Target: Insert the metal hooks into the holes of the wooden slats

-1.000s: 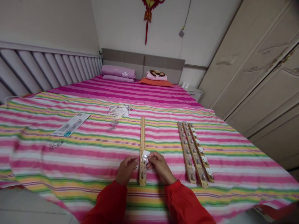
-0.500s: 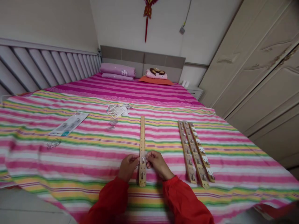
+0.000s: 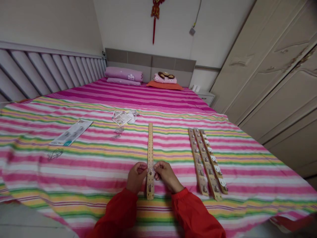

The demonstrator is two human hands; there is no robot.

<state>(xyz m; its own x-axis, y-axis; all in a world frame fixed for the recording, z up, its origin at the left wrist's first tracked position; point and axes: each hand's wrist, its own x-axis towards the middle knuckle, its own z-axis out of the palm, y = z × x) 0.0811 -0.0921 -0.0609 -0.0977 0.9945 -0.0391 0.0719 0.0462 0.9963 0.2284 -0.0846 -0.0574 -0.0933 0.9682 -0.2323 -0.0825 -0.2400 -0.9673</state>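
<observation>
A long wooden strip (image 3: 150, 145) with rows of small holes lies lengthwise before me on the striped cloth. Close to its near end sits a clear-backed metal hook (image 3: 150, 172). My left hand (image 3: 135, 177) pinches that hook's left edge, and my right hand (image 3: 167, 175) pinches its right edge, both with fingers closed. A second metal hook (image 3: 150, 188) is on the strip nearer to me. Fingertips partly cover the sides of the upper hook.
To the right lie three strips (image 3: 203, 155) bearing several hooks each. On the left are a hook package (image 3: 71, 133) and a thin wire or clear piece (image 3: 55, 154). Crumpled packaging (image 3: 123, 117) lies beyond, with small clear pieces (image 3: 118, 131) beside it. A wardrobe (image 3: 277, 82) stands at right.
Both hands stay at the upper hook, which sits slightly lower in the picture, its backing closer to the strip. The view has shifted a little.
</observation>
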